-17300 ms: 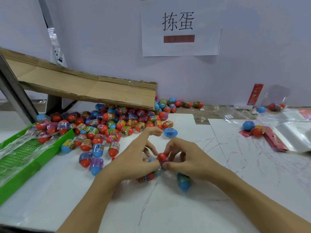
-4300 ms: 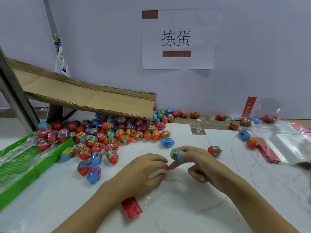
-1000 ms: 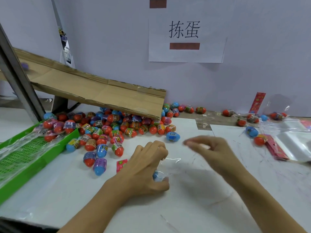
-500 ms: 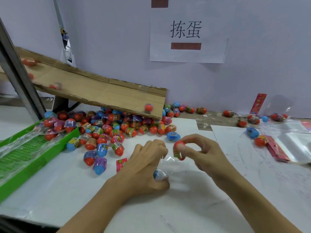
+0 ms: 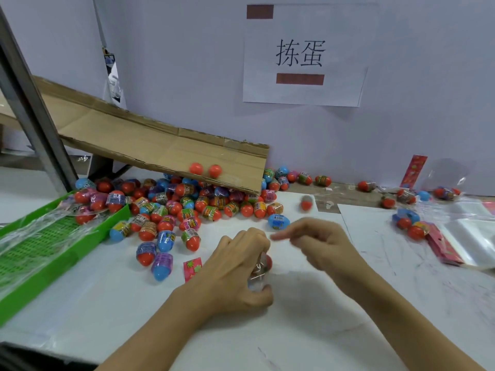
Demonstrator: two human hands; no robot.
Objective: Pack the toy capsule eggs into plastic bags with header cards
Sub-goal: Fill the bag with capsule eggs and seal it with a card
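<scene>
Head view: near to far, one moment at the packing surface (image 5: 308, 330).
Left hand (image 5: 235, 274): clenched round a clear plastic bag (image 5: 258, 273), mouth facing right; a red egg (image 5: 267, 261) shows inside, something bluish lower down.
Header card (image 5: 192, 267): pink, flat on the surface, just left of that hand; not yet on the bag.
Right hand (image 5: 321, 245): blurred, fingers loose, nothing visibly held; looks released.
Next egg: blue egg (image 5: 278, 221) just beyond the fingertips is the closest pick.
Tip, my guess: hold the bag mouth steady, pinch eggs across the label band, feed narrow end first.
Loose pile (image 5: 187, 207): mid-surface, under the cardboard chute (image 5: 160, 145); two red eggs (image 5: 205, 170) near its lip.
Risk: rolling eggs may scatter.
Far right: spare bags (image 5: 471, 236).
</scene>
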